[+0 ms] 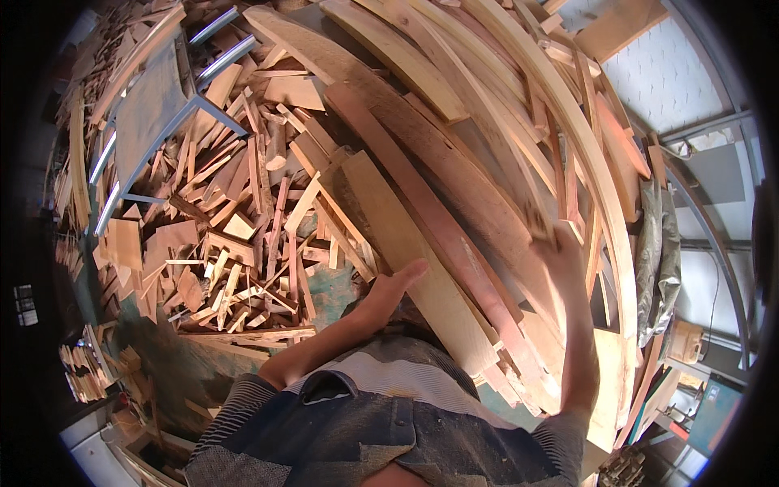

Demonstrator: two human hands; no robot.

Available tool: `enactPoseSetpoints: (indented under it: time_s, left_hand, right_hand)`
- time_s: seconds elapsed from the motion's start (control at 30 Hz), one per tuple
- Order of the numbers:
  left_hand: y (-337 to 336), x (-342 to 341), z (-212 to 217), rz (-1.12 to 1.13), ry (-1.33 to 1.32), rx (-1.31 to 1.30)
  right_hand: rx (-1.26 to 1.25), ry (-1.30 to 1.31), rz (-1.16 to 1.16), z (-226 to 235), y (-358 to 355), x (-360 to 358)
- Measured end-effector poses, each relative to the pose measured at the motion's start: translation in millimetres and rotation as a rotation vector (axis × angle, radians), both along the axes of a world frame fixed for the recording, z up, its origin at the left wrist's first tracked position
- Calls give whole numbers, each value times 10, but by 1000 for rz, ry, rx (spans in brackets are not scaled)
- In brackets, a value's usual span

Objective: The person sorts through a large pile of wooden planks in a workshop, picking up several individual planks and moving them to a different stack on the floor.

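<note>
My left hand (pixel 388 296) is at the near left side of a pale wooden plank (pixel 422 256). Its thumb lies over the plank's top face, and the other fingers are hidden below the edge. Farther right, my right hand (pixel 560 247) is closed at the near end of a long wooden board (pixel 495 130), its fingertips slightly blurred. Between both hands run a narrow reddish board (pixel 406 191) and a wide brown board (pixel 462 183), side by side. More long planks are stacked beyond my right arm, including a pale one (pixel 604 183) that the lens bends.
A large heap of wood offcuts (pixel 235 211) covers the left side. A dusty panel with a blue metal frame (pixel 158 105) stands in it. At the right hang grey plastic sheeting (pixel 659 252) and a curved metal frame (pixel 714 235). A blue-green box (pixel 714 414) sits lower right.
</note>
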State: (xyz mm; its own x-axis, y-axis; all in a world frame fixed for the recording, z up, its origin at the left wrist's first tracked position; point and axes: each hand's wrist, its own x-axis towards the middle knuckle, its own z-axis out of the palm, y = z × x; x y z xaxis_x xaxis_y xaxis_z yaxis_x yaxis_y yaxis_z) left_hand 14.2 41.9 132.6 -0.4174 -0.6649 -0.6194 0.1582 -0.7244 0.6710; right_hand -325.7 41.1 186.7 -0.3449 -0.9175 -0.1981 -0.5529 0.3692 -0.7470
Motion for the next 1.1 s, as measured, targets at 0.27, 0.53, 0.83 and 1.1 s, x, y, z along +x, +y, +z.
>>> enactPoseSetpoints:
  time_s: [0.27, 0.53, 0.83, 1.1]
  left_hand:
    - [27, -68, 45, 58, -11, 169]
    - [28, -42, -44, 29, 27, 162]
    - [58, -35, -138, 47, 95, 144]
    - [70, -29, -227, 61, -23, -17]
  right_hand:
    - [-176, 393, 223, 220, 922, 857]
    - [-350, 299, 373, 134, 930, 914]
    - [-289, 150, 526, 114, 777, 751]
    - [-337, 291, 224, -584, -1025, 189]
